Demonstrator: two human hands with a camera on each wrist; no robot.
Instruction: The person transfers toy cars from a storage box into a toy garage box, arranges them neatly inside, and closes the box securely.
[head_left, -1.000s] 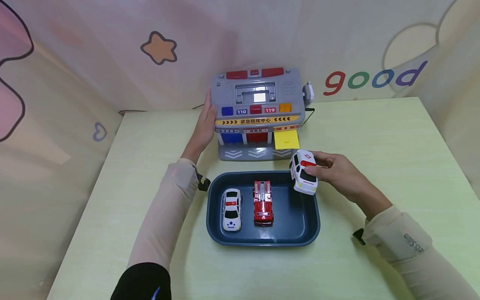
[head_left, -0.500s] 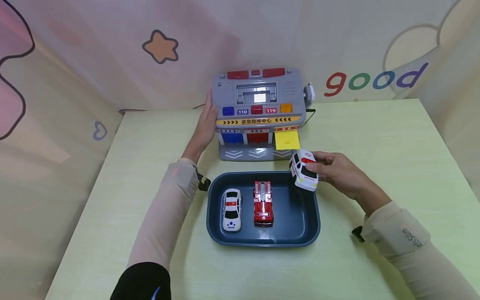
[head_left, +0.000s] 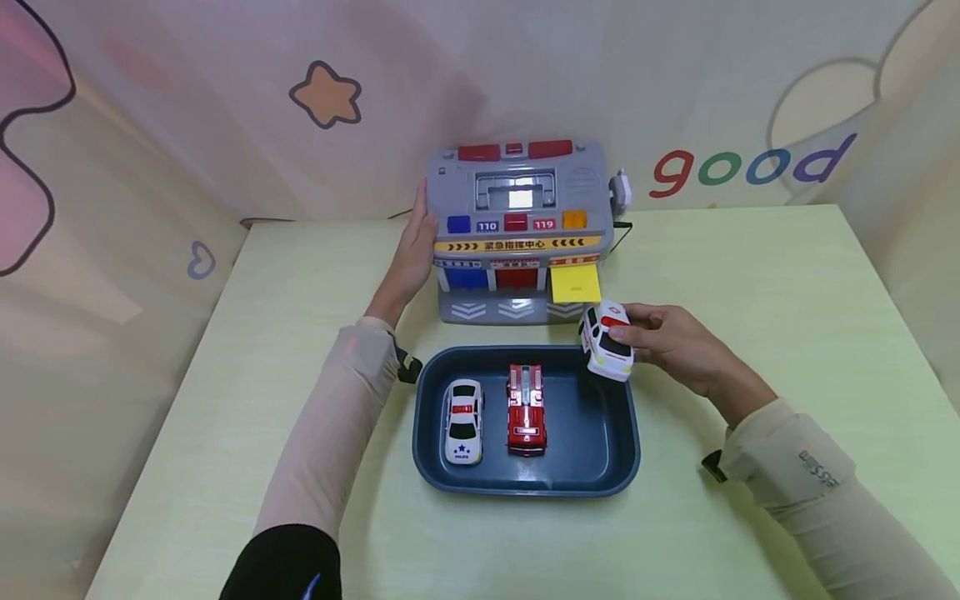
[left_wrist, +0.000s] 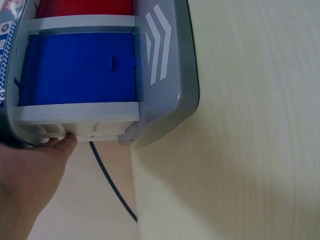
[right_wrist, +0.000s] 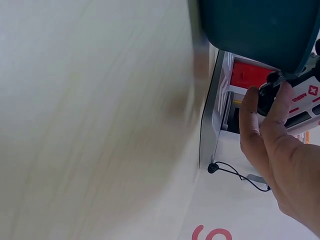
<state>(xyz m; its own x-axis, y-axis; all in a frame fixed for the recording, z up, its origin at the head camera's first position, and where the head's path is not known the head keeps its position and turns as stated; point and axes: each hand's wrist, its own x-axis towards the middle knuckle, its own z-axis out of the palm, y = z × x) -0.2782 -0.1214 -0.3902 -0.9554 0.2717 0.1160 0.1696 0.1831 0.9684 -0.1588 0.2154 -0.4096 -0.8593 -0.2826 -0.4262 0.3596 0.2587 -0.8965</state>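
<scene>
My right hand (head_left: 678,342) grips a white toy ambulance (head_left: 611,365) with a red roof light, thumb on top. It is held over the back right corner of the dark blue tray (head_left: 525,490). In the right wrist view two fingers press along the ambulance (right_wrist: 303,98) near its wheels. My left hand (head_left: 411,254) rests against the left side of a grey toy emergency station (head_left: 450,187), fingers extended. The station's yellow door (head_left: 576,285) is lifted, while its blue door (left_wrist: 80,67) and red door (head_left: 516,278) are down.
Inside the tray lie a white police car (head_left: 462,448) and a red fire truck (head_left: 527,427). A dark cord (left_wrist: 111,179) runs behind the station, and a grey handle piece (head_left: 620,193) sticks out at its right. The printed curtain (head_left: 225,108) stands close behind.
The ambulance's front end has risen slightly in my right hand, which otherwise keeps its grip. My left hand stays against the station. The head view has tilted a little.
</scene>
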